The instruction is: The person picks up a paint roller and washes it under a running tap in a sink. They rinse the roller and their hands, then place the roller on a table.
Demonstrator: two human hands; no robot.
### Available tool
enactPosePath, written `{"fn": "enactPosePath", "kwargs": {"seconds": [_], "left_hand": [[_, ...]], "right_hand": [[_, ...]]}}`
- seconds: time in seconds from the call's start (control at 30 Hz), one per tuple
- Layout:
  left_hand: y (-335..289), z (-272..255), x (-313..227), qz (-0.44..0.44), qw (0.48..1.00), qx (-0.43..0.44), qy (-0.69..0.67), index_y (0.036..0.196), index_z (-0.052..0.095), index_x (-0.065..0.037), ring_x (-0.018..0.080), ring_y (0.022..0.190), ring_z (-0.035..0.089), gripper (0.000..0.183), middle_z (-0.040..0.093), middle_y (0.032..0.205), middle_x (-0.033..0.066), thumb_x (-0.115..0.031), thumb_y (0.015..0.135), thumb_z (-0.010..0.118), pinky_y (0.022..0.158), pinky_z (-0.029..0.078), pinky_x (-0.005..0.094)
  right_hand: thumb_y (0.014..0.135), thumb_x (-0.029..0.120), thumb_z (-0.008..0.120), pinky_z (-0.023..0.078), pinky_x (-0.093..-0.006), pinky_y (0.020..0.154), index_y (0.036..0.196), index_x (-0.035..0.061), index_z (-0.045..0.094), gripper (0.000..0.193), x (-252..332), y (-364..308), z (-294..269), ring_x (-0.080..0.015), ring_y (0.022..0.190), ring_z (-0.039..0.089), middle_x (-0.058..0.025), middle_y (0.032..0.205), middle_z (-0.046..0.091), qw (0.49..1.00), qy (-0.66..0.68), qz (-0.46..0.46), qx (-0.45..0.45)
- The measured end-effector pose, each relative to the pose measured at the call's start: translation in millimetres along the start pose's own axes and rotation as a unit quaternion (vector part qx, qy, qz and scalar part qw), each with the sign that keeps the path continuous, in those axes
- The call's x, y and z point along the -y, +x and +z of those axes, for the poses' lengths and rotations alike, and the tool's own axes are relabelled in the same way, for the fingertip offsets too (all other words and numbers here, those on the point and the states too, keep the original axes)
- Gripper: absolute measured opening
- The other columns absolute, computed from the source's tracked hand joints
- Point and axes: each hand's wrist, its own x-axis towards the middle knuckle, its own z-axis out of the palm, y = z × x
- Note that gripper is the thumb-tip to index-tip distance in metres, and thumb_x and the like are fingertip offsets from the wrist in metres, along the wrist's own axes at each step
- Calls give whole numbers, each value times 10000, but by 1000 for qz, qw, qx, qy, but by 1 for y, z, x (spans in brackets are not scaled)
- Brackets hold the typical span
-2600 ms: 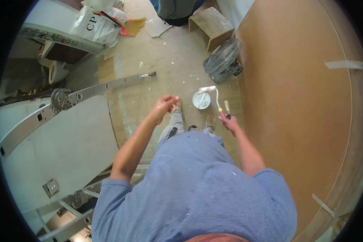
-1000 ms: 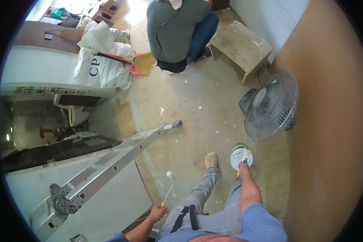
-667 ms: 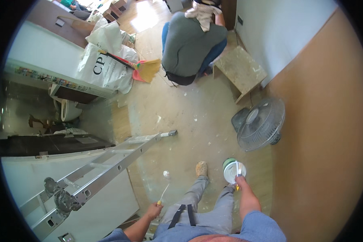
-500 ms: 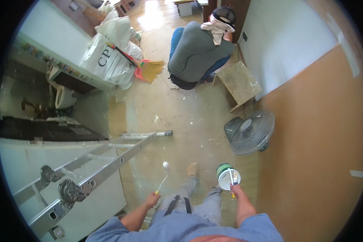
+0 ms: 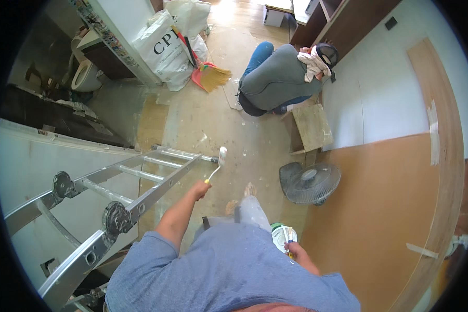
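Observation:
My left hand (image 5: 200, 190) is closed round the yellow handle of a small paint roller (image 5: 222, 156), held out in front of me with its white head up beside the stepladder's foot. My right hand (image 5: 295, 250), low by my right side, is closed on a paintbrush (image 5: 290, 235) with a pale, upright end. Right by that hand is a round paint bucket (image 5: 278, 239) with a white top and a green side, partly hidden by the brush. I cannot tell whether the same hand also grips the bucket.
An aluminium ladder (image 5: 158, 190) leans in at my left. A grey fan (image 5: 310, 183) and a wooden box stool (image 5: 313, 127) stand to the right, beside a brown board (image 5: 372, 192). A co-worker (image 5: 278, 78) crouches ahead. A broom (image 5: 215, 78) and white sacks (image 5: 164, 52) are far left.
My view has shifted and turned, with one foot forward. The left arm reaches farther ahead with the roller, now near the ladder's foot. Bucket and brush have come along at my right side.

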Motion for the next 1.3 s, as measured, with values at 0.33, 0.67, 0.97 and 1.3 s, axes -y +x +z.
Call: {"fn": "enactPosePath", "kwargs": {"seconds": [0.33,0.67,0.97,1.3], "left_hand": [[-3,-136,-96,56,986,-110,-110,850,628,-25,227,460,543,297,565,622,107,-318,868,673,395,411,412],[24,-269,-128,57,971,-231,-13,942,697,29,337,650,693,370,699,786,212,-318,812,681,605,549,436],[113,-416,-203,109,957,-264,51,946,704,20,374,789,694,371,701,855,243,-316,790,683,715,546,455],[158,-596,-341,193,971,-128,64,879,699,13,321,727,666,380,680,751,204,-358,797,719,704,519,430]], "right_hand": [[839,23,591,553,-416,662,1093,62,663,267,144,-24,-14,-197,861,592,-44,1006,621,996,-44,-69,16],[846,26,582,565,-409,691,1132,63,662,299,328,38,-12,-190,864,598,-38,1013,624,1000,20,-12,4],[841,33,623,585,-411,729,1231,75,618,392,510,63,34,-174,888,597,-24,998,616,996,69,-55,-24],[820,37,663,582,-430,725,1189,60,628,372,646,54,98,-182,888,604,-44,1012,632,997,53,-22,-52]]}}
